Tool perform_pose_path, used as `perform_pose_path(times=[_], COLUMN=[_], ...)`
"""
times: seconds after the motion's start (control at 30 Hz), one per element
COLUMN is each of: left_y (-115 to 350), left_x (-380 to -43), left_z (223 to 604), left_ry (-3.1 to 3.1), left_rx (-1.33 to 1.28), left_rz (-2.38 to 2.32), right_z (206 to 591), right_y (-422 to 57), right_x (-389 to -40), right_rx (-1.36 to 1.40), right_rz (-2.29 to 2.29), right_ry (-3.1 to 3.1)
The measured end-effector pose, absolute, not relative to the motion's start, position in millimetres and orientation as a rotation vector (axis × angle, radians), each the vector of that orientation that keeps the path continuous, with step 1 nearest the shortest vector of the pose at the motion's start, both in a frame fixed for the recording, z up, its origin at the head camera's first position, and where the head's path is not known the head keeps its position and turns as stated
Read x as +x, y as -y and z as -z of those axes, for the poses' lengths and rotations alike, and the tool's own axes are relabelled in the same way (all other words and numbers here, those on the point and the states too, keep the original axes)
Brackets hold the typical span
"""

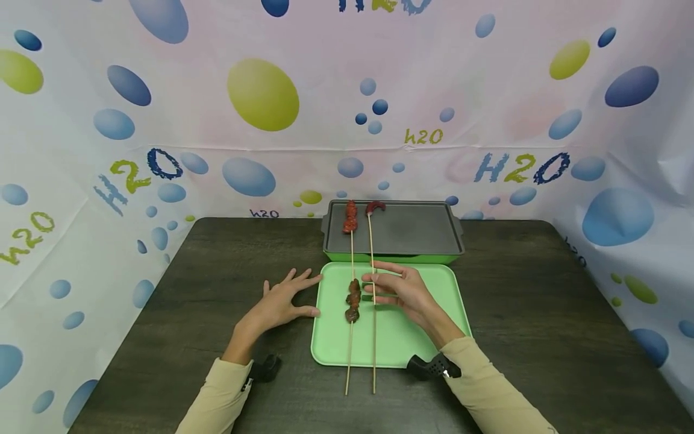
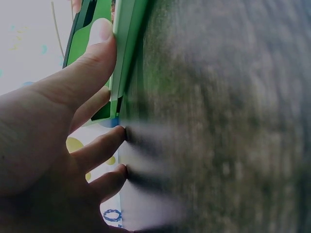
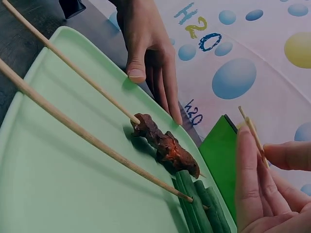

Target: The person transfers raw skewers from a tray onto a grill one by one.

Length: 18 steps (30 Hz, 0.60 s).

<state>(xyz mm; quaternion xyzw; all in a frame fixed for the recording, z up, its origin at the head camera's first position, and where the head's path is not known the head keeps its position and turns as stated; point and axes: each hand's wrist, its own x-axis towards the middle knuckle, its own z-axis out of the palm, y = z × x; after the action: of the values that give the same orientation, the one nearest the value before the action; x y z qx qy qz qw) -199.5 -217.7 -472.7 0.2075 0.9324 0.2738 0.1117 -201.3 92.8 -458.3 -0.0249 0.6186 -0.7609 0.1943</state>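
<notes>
My right hand [image 1: 401, 292] pinches the thin wooden stick of a skewer [image 3: 256, 138] between thumb and fingers, above the light green tray [image 1: 434, 325]. In the head view this stick runs up to a dark red curved piece [image 1: 375, 207] over the griddle. Below the hand, a skewer of green vegetable pieces [image 3: 192, 204] lies on the tray, mostly hidden in the head view. Beside it lies a skewer of browned meat chunks [image 1: 353, 299]. My left hand [image 1: 282, 304] has its fingers spread, with thumb and fingertips at the tray's left rim.
Behind the tray stands a green griddle with a flat grey plate [image 1: 417, 232]. A skewer of red meat [image 1: 350, 218] lies at the griddle's left side. Two stick ends reach past the tray's front rim over the dark wooden table [image 1: 531, 313]. A patterned sheet [image 1: 325, 90] hangs behind.
</notes>
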Motion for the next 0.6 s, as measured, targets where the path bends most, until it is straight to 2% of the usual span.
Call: perform_pose_path(times=[0.6], left_y=[219], left_x=[-198], left_z=[473], left_ry=[-2.722], left_rx=[0.604], left_rz=[-0.839], right_z=[452], right_y=[-140], right_x=[-163], right_rx=[-0.242], right_rz=[1.902], right_ry=[-1.742])
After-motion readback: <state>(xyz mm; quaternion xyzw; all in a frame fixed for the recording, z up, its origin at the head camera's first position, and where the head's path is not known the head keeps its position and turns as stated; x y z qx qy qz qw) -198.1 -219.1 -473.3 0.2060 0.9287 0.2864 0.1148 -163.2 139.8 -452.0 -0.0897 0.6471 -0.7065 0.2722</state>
